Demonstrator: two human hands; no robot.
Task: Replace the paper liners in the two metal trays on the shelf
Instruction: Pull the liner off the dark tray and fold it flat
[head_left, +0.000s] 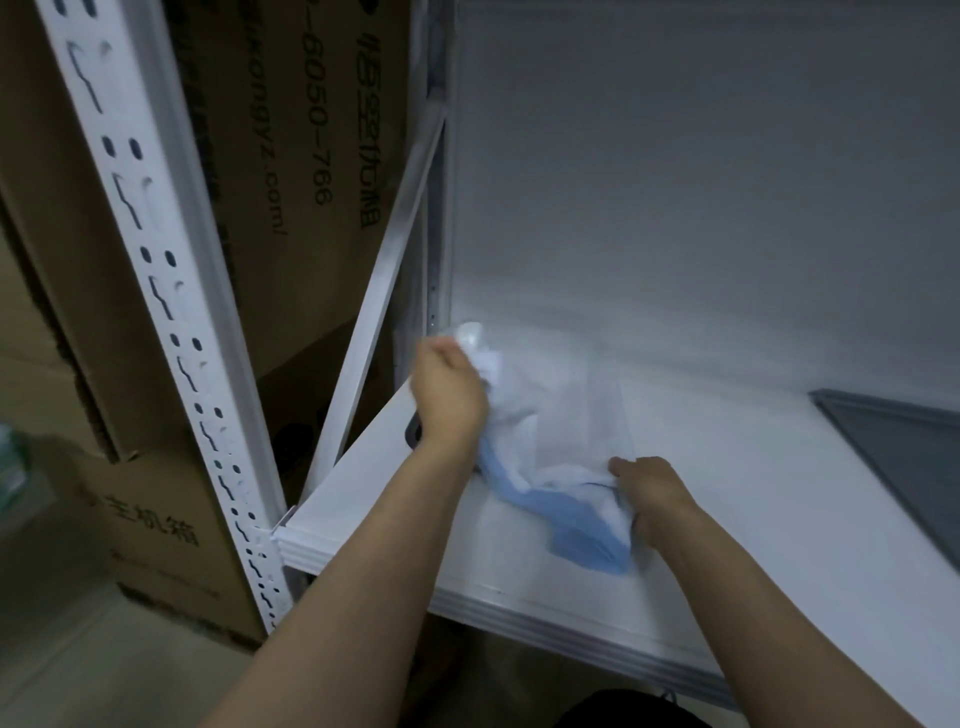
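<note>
Dim, cool indoor light leaves the white shelf board (753, 545) as the brightest surface, fading to flat grey up the back wall (675, 156). Motion blur smears the left hand (449, 395) and the crumpled paper liner (550, 415); the right hand (654, 493) is only slightly sharper. Wide-angle distortion bows the perforated upright (166, 296) at left, where the cardboard boxes (311, 156) sit soft and shadowed. Deep shadow fills the space under the shelf, near the bottom edge.

Liner (561, 431) on shelf (727, 530), tray (914, 457) to its right, boxes (291, 156) left.
</note>
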